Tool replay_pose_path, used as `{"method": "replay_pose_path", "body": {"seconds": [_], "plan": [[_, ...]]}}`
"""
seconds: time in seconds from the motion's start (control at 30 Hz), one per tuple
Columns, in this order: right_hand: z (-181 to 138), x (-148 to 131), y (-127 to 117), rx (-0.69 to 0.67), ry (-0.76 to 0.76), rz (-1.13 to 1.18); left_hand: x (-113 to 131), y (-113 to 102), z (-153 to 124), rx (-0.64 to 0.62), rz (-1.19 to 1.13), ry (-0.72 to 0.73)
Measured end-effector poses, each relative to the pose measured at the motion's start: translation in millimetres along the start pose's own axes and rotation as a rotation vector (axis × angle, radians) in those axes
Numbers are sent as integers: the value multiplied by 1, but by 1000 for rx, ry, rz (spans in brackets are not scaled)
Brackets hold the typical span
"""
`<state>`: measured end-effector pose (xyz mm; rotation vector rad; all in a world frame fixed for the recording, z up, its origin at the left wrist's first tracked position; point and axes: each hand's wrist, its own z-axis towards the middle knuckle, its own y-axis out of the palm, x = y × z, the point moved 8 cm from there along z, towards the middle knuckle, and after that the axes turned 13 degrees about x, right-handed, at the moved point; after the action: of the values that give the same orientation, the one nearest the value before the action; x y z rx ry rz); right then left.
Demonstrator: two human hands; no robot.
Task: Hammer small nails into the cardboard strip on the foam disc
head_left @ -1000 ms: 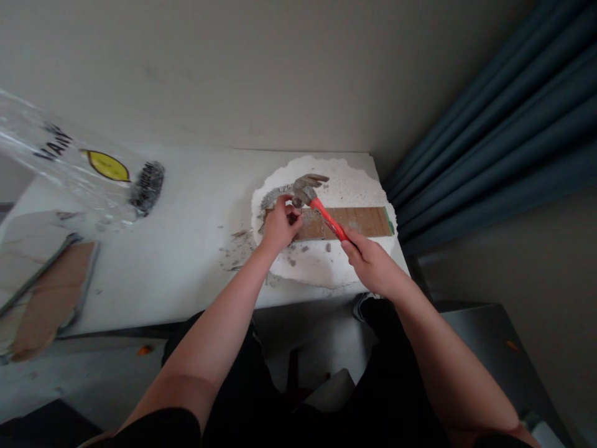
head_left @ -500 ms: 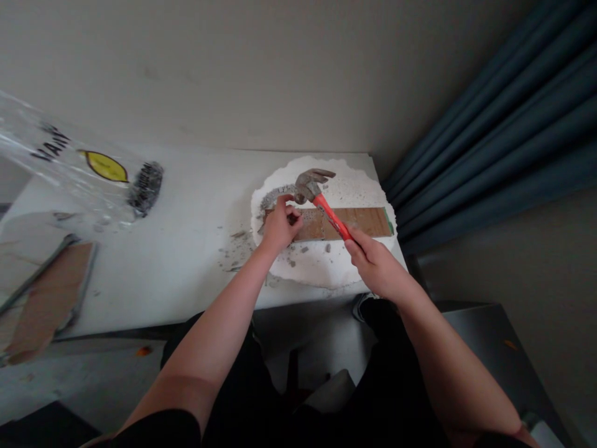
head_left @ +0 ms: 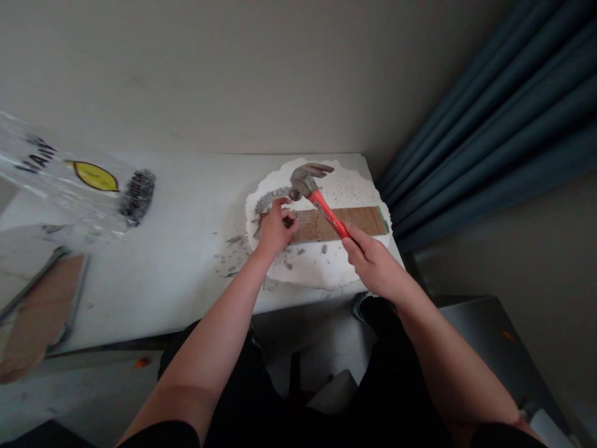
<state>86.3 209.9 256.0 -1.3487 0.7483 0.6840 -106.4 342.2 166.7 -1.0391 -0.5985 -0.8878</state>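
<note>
My right hand (head_left: 373, 258) is wrapped round the handle of a claw hammer (head_left: 329, 214) with an orange-red grip. Its worn metal head hangs over the left part of a brown wooden board (head_left: 357, 222), close to my left fingers. My left hand (head_left: 276, 231) rests at the board's left end, thumb and fingers curled together; whatever is between them is too small to make out. Under the board lies a white, ragged-edged sheet (head_left: 326, 270). Grey crumbled bits (head_left: 270, 199) are scattered around the hand and along the sheet's upper left.
On the left of the white table (head_left: 181, 249) lie a clear plastic bag (head_left: 65, 177) with a yellow print and another brown board (head_left: 46, 305) with a dark bar (head_left: 32, 283). A blue curtain (head_left: 476, 137) hangs at the right. A wall stands behind.
The view has turned slightly, so the bag and the left-hand board sit lower and further left. Both hands keep nearly the same pose, the hammer still over the board.
</note>
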Motion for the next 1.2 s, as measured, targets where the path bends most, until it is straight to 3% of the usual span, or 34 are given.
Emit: {"method": "replay_pose_path", "body": {"seconds": [0.7,1.2], "plan": [[1,5,4,-36,-14,-144,0,-1,1,-5,74,-14],[3,5,8,-36,2,-110,4,0,1,-37,103,-9]]}}
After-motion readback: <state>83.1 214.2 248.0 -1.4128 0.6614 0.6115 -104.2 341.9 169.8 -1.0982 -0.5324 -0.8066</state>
